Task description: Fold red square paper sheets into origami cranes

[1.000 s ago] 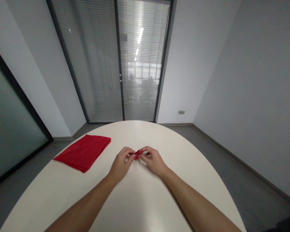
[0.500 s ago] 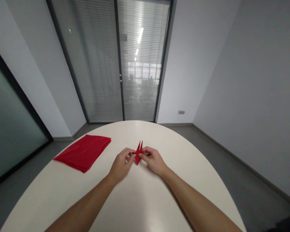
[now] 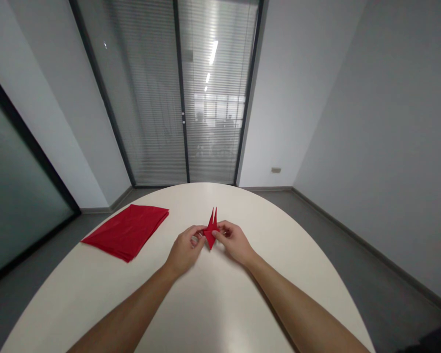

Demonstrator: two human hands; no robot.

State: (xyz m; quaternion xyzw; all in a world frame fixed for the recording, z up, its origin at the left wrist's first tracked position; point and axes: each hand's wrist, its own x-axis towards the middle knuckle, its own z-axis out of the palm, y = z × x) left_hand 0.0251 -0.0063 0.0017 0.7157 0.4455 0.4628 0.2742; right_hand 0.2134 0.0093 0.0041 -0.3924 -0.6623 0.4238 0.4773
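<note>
A small folded red paper figure [image 3: 210, 229] with two sharp points sticking up is held just above the white round table [image 3: 206, 304]. My left hand [image 3: 183, 250] pinches its left side with thumb and forefinger. My right hand [image 3: 233, 241] pinches its right side in the same way. Both sets of fingers are closed on the paper, and its lower tip points down toward the tabletop between my hands.
A stack of flat red paper sheets [image 3: 127, 230] lies on the table to the left of my hands. Beyond the table's far edge stand glass doors with blinds [image 3: 180, 93], grey floor and plain walls.
The folded paper was flattened between my fingertips a second ago; now it stands upright with its two points raised. Both hands have lifted slightly and stayed together.
</note>
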